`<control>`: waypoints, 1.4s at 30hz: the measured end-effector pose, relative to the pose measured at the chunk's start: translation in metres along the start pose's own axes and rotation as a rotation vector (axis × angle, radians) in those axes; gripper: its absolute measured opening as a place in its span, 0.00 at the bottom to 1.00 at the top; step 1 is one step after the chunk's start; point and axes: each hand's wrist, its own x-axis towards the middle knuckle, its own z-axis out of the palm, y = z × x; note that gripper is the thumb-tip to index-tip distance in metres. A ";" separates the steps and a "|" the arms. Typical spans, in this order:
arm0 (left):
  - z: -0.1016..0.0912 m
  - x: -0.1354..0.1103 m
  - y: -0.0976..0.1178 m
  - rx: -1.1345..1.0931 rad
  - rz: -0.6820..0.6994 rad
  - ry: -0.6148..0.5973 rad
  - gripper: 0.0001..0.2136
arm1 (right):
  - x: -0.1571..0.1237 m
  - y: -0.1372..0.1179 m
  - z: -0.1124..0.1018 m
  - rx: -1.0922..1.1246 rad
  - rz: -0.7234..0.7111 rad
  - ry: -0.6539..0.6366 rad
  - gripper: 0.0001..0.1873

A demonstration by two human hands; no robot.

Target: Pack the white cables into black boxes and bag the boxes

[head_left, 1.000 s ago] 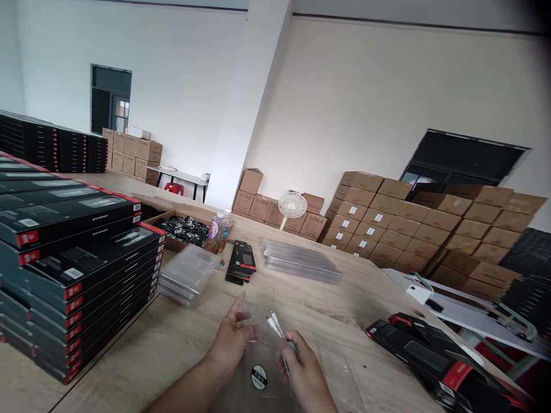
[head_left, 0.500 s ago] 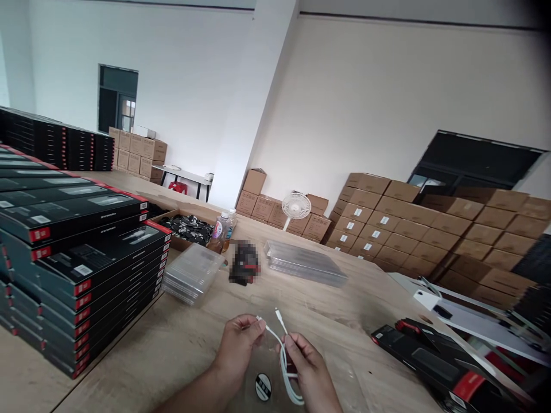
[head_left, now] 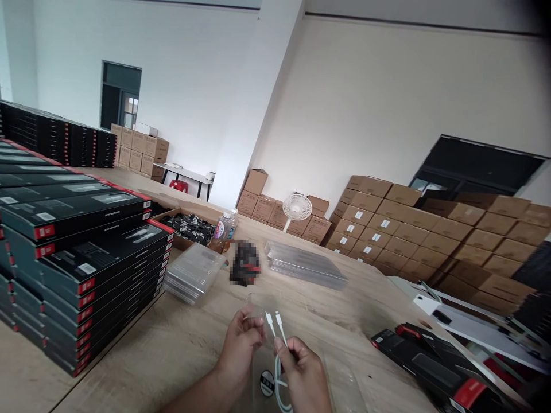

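On the left of the desk (head_left: 185, 344) stand piled black boxes (head_left: 109, 252), and beside them is a stack of clear cases (head_left: 193, 272). The left hand (head_left: 244, 337) has bent fingers near a clear plastic piece (head_left: 260, 358); whether it grips this, I cannot tell. Next comes a looped white cable (head_left: 277, 367), pinched by the right hand (head_left: 305, 373), its two plugs pointing away. Farther right lie black packages (head_left: 434, 361).
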 end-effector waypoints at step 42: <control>0.001 0.001 0.018 0.124 -0.012 -0.030 0.12 | -0.008 0.003 0.016 -0.190 -0.279 0.131 0.22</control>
